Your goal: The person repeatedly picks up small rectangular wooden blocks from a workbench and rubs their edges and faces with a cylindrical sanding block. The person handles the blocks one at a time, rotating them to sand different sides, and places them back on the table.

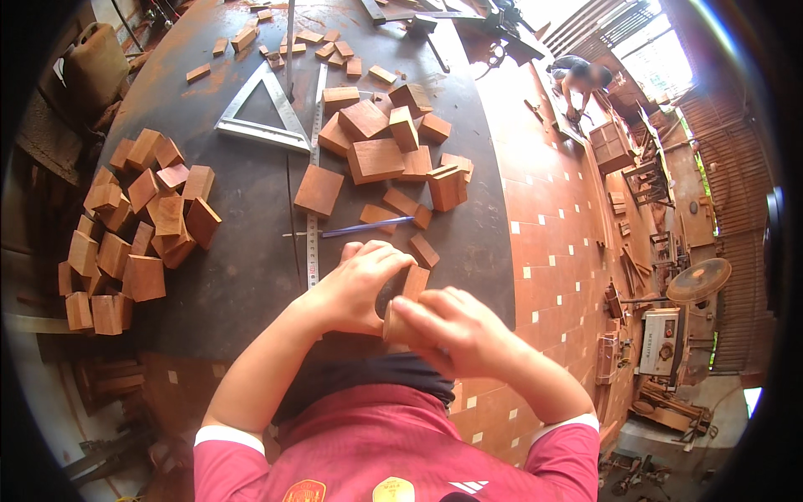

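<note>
Close to the body, the left hand (355,284) and right hand (456,330) are both pinching a small reddish-brown wooden block (408,305) at the dark surface's (251,276) near edge, steadying it, while a blue pen (366,227), steel ruler (313,209) and cut blocks (385,146) are lying beyond.

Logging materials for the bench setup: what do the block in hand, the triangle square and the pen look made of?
Block, held by the left hand and right hand: reddish-brown wood, seemingly unfinished, matte sawn faces. Triangle square: probably aluminium or steel, pale grey with a dull sheen. Pen: likely plastic, glossy blue-violet; too small to be sure.
</note>
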A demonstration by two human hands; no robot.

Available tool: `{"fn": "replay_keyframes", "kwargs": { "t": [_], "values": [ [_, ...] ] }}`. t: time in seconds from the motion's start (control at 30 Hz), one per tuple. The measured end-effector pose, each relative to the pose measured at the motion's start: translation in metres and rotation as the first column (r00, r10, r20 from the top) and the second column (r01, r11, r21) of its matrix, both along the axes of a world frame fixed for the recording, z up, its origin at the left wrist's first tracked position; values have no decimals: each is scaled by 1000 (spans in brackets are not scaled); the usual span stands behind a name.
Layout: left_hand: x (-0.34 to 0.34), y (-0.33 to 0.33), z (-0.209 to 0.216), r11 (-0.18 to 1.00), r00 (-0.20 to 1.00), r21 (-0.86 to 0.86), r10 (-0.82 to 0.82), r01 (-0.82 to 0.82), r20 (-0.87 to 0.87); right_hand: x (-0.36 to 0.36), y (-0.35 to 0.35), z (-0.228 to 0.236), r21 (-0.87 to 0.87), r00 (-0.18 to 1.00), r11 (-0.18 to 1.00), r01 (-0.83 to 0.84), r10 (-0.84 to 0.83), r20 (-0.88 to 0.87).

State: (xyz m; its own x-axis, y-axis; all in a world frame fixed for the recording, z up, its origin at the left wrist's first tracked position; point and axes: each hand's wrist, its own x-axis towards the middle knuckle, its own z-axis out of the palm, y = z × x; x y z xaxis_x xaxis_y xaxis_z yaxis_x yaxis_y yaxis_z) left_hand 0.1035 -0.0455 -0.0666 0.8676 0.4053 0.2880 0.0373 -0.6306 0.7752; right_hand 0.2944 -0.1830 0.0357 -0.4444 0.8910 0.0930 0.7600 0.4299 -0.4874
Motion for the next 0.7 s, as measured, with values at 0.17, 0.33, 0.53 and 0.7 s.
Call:
{"fn": "replay_keyframes", "kwargs": {
  "t": [0.17, 0.33, 0.53, 0.7],
  "values": [
    [0, -1, 9, 999, 1000, -49, 5, -5, 0, 11, 22, 0, 106, 994, 990, 96, -102, 50],
    [1, 0, 3, 1000, 1000, -22, 18, -19, -16, -5, 0, 1, -6, 996, 996, -85, 85, 15],
    [1, -2, 11, 999, 999, -30, 44, -43, 11, 11, 15, -7, 140, 987, 978, 155, -159, 20],
    [2, 0, 6, 999, 1000, -41, 15, -15, -5, 6, 11, -13, 182, 995, 979, 95, -91, -30]
  ]
}}
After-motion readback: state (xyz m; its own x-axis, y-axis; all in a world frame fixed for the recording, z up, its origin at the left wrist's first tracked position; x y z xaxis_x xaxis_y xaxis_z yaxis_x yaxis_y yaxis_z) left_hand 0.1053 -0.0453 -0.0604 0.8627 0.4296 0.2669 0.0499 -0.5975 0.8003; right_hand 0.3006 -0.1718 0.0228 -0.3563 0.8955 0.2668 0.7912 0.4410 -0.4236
